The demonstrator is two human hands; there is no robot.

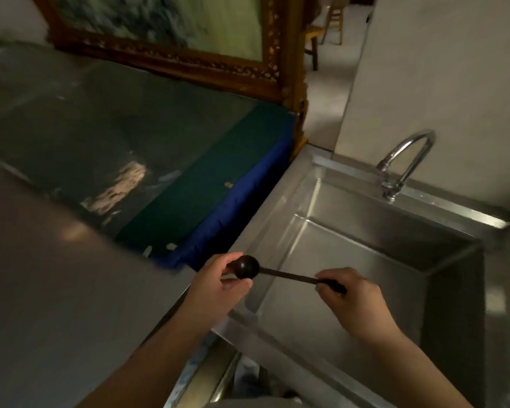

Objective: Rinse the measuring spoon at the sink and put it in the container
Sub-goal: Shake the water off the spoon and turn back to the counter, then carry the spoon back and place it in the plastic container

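A dark measuring spoon (286, 274) with a round bowl and a long thin handle is held level over the left front edge of a steel sink (351, 260). My left hand (218, 285) grips the bowl end between fingers and thumb. My right hand (351, 301) pinches the handle's far end. A curved chrome tap (407, 160) stands at the back of the sink, and no water is running from it. No container is in view.
A grey worktop (56, 304) lies to the left. Behind it a table with a blue-edged green cover (218, 184) butts against the sink. A carved wooden frame (189, 60) leans at the back. A pale wall (454, 83) rises behind the tap.
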